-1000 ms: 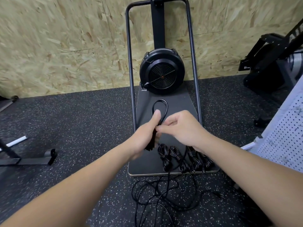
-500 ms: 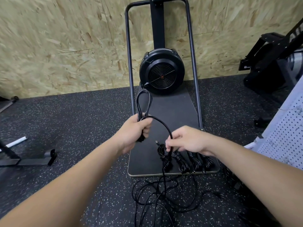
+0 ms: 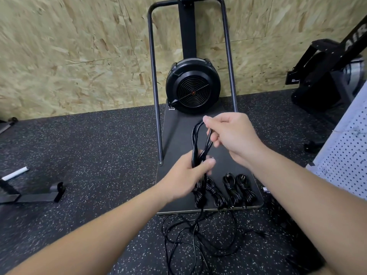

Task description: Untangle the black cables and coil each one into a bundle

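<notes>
- Speckled rubber floor [image 3: 83, 155] underfoot, chipboard wall [image 3: 69, 46] behind.
- Coil [image 3: 199, 143] stands over the platform [image 3: 174, 135]: left hand [image 3: 190, 175] grips its base, right hand [image 3: 230, 133] pinches the top loop.
- To do it well, I'd keep loops even and feed slack up steadily.
- Count: four finished bundles [image 3: 224, 190] on the platform; loose tangle [image 3: 200, 235] on the floor, number unclear.
- One fan [image 3: 193, 86].

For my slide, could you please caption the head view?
Both hands loop a black cable above four coiled bundles.
</notes>
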The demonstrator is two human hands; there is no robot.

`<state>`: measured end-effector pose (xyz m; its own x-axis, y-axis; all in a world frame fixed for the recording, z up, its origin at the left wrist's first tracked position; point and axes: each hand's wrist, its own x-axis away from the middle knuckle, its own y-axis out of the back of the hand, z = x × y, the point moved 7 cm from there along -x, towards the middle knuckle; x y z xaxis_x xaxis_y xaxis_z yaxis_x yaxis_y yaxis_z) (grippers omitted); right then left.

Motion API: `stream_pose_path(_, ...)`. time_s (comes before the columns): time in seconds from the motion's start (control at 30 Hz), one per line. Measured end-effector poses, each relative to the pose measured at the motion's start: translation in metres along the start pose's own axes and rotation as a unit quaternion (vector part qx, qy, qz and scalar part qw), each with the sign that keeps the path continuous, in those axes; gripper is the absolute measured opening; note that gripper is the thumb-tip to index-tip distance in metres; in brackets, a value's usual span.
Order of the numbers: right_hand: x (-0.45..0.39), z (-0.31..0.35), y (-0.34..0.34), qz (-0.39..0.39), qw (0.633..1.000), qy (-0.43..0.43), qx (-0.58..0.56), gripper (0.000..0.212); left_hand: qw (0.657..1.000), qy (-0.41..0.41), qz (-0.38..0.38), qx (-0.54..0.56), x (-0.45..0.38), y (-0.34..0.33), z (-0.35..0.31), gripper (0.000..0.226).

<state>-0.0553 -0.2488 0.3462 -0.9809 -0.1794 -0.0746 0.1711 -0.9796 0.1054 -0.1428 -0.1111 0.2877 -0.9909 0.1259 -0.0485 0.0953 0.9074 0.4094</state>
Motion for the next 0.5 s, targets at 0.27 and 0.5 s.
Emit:
stream_pose_path(0.27, -0.007, -0.001, 0.015, -0.020, 0.997, 0.043, -0.056, 0.021, 0.999, -0.025, -0.006, -0.039, -0.001, 0.008, -0.007, 0.045)
stream_pose_path(0.5, -0.007, -0.029, -0.003, 0.083, 0.996, -0.010, -0.001, 0.036, 0.989, -0.006, -0.112, 0.097, -0.007, 0.028, -0.005, 0.033)
